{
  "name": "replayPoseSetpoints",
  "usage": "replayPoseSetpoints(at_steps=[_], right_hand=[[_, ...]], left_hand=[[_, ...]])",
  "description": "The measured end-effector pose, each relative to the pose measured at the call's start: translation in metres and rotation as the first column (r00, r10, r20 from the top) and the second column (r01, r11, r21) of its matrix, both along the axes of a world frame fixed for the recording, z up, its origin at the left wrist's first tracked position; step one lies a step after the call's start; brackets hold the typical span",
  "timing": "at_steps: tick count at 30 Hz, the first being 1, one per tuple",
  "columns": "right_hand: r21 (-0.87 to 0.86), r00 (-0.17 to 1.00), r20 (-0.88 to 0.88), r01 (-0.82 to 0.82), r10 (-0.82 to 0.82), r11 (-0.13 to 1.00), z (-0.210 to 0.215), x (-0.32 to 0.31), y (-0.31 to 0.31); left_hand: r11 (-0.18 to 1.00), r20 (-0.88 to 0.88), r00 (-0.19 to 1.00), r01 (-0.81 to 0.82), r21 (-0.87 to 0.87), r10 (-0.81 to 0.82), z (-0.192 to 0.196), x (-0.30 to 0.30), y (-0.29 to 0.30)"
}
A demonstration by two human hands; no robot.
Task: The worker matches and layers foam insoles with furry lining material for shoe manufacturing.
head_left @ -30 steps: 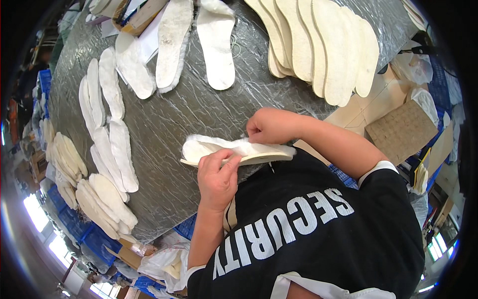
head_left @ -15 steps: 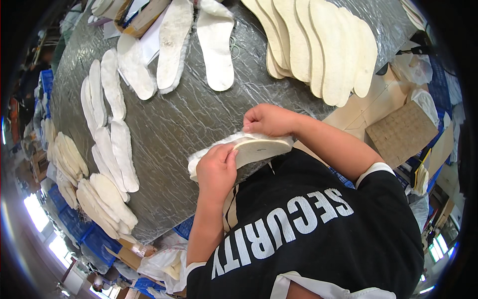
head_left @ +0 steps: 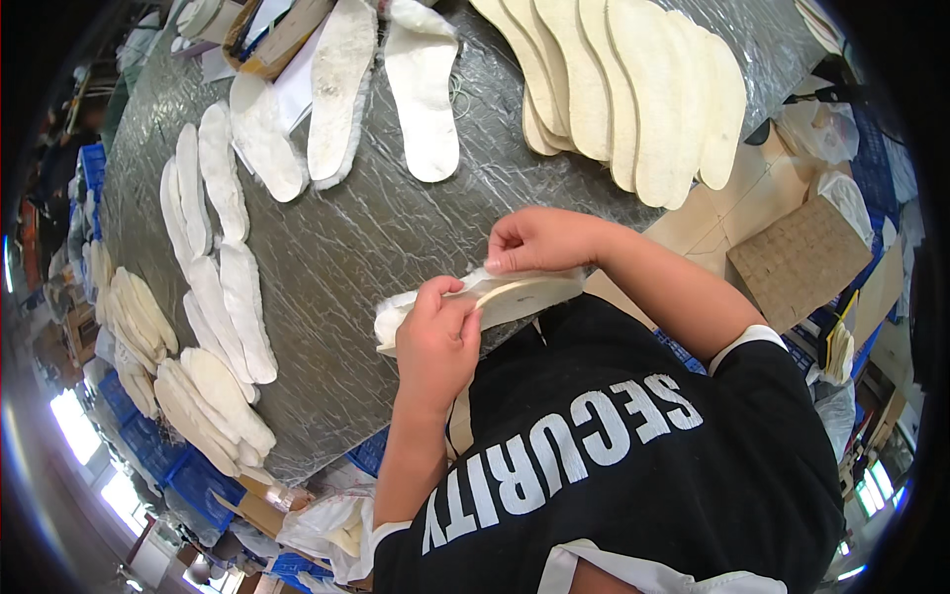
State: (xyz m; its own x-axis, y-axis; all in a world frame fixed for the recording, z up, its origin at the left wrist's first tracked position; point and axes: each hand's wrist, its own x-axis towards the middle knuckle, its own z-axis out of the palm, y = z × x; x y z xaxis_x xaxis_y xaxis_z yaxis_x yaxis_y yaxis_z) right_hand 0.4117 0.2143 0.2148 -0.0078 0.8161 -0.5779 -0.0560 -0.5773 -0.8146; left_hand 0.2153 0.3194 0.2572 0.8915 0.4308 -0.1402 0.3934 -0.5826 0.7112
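Observation:
A fleecy white insole (head_left: 527, 300) lies tilted near the table's front edge, its smooth cream side toward me and its fluffy edge on the far side. Closed around its left-middle part is my left hand (head_left: 438, 342), thumb and fingers along the upper edge. My right hand (head_left: 539, 241) pinches at the fluffy far edge, fingers curled together; whatever small bit sits between the fingertips is too small to make out. Beyond the hands, a white insole (head_left: 423, 99) lies alone, with a fluffy-edged insole (head_left: 339, 94) to its left.
A stack of cream insoles (head_left: 658, 99) fans out at the far right of the plastic-covered table (head_left: 336, 257). White fleece insoles (head_left: 244, 307) line the left side, cream insoles (head_left: 213, 406) at the left edge. A cardboard box (head_left: 800, 265) stands right; an open box (head_left: 282, 45) sits far left.
My left hand has shifted slightly right along the insole, its fingers lifting at the upper edge. The right hand stays pinched at the fluffy edge, barely moved. The view has shifted a little.

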Motion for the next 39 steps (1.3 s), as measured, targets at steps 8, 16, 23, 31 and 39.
replayPoseSetpoints(at_steps=[8,16,23,31,39], right_hand=[[-0.013,0.965,0.181,-0.19,0.189,0.982,0.0,0.006,-0.02],[-0.006,0.877,0.408,-0.275,0.253,0.962,0.013,-0.001,-0.019],[0.009,0.758,0.641,-0.159,0.116,0.987,-0.013,-0.017,-0.024],[0.068,0.913,0.408,-0.032,0.002,0.997,-0.013,-0.008,-0.026],[0.102,0.976,0.215,0.022,-0.044,0.995,-0.003,-0.01,-0.025]], left_hand=[[0.985,0.142,0.98,0.121,0.125,-0.139,-0.004,-0.007,-0.007],[0.968,0.18,0.958,0.197,0.158,-0.224,-0.001,0.003,-0.013],[0.921,0.2,0.899,0.381,0.079,-0.389,0.005,0.001,-0.019],[0.995,0.131,0.987,0.096,0.011,-0.097,-0.007,0.002,-0.018],[0.999,-0.034,0.999,-0.006,-0.038,0.005,-0.014,0.017,-0.009]])
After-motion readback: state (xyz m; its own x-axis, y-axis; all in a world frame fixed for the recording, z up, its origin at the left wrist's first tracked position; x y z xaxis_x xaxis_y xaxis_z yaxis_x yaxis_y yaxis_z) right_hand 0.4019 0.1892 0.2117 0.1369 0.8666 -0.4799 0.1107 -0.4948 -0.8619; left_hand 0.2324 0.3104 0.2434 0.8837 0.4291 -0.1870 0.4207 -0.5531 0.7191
